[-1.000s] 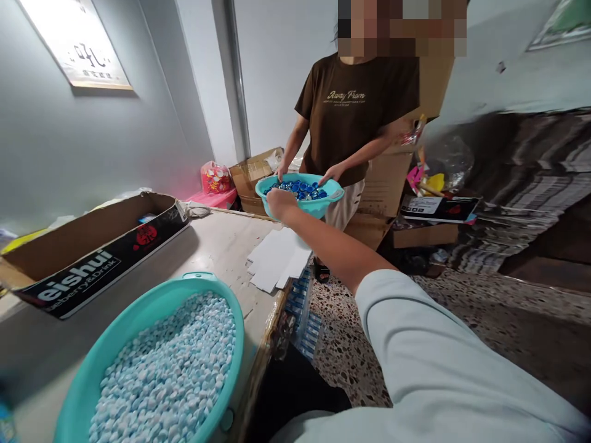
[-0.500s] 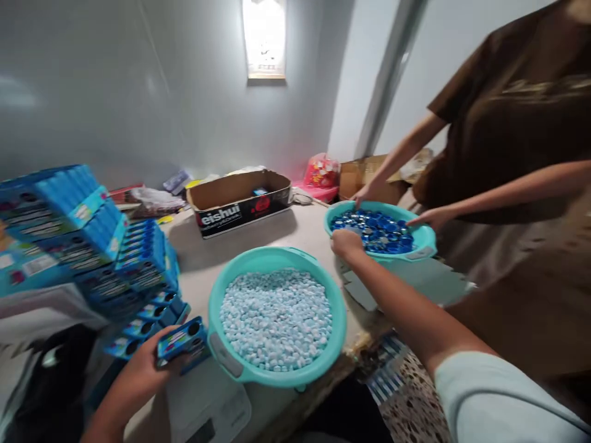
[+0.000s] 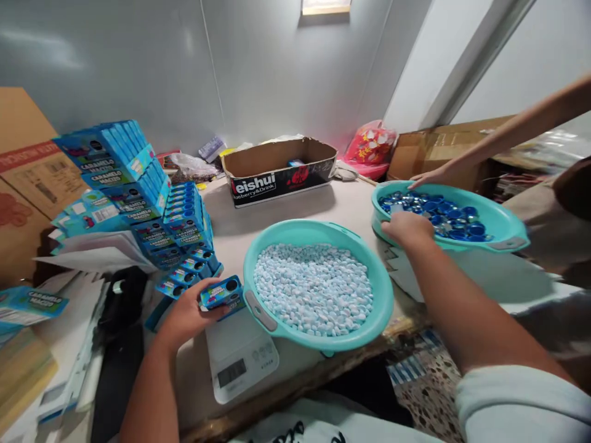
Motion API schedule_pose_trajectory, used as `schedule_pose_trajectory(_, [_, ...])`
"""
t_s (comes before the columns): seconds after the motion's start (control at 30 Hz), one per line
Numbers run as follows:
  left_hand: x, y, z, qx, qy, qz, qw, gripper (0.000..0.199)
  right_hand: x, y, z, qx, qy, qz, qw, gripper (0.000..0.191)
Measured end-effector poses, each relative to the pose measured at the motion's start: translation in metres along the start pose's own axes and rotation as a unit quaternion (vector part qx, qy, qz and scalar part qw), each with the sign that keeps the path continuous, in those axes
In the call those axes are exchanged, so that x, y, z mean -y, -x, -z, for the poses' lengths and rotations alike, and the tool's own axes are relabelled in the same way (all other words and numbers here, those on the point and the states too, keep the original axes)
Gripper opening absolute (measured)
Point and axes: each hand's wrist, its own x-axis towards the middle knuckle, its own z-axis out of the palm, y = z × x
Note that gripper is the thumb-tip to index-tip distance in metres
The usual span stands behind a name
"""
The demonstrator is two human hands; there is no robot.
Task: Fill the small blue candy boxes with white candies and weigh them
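In my left hand [image 3: 196,311] I hold a small blue candy box [image 3: 222,293], fingers wrapped round it, just above a white kitchen scale [image 3: 244,369]. Close on its right stands a turquoise basin [image 3: 318,341] full of pale blue and white candies [image 3: 314,289]. My right hand [image 3: 409,227] is closed at the near left rim of a second turquoise basin [image 3: 496,212], which holds shiny blue round pieces [image 3: 438,212]. A small pale patch shows at those fingertips; I cannot make out what it is. A co-worker's hand [image 3: 431,176] rests on that basin's far rim.
Stacked blue candy boxes [image 3: 138,178] stand at the left, beside flat papers and a large cardboard carton [image 3: 23,178]. A low black-printed cardboard tray [image 3: 281,184] sits at the back. A red patterned bag [image 3: 372,141] and brown cartons [image 3: 429,147] are behind the second basin.
My view has shifted, so everything appears elsewhere in the frame. The co-worker's body and second hand have left the second basin's side. My left hand still holds the candy box.
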Motion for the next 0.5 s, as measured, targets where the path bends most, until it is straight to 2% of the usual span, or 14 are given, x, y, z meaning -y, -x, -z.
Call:
schedule_pose_trajectory(0.17, [0.014, 0.003, 0.009, -0.037, 0.026, -0.07, 0.997, 0.081, -0.013, -0.001, 0.006, 0.079, -0.002, -0.017, 0.997, 0.055])
schedule_pose_trajectory(0.27, [0.023, -0.002, 0.01, -0.077, 0.067, -0.108, 0.989, 0.089, -0.016, -0.001, 0.003, 0.088, -0.011, -0.027, 0.996, 0.061])
schedule_pose_trajectory(0.37, [0.019, -0.005, 0.005, -0.124, 0.089, -0.155, 0.976, 0.094, -0.019, -0.004, 0.0, 0.086, -0.029, -0.023, 0.996, 0.063])
schedule_pose_trajectory(0.5, [0.015, 0.0, 0.009, -0.201, 0.04, -0.198, 0.959, 0.098, -0.025, -0.005, 0.0, 0.063, -0.055, -0.018, 0.996, 0.059])
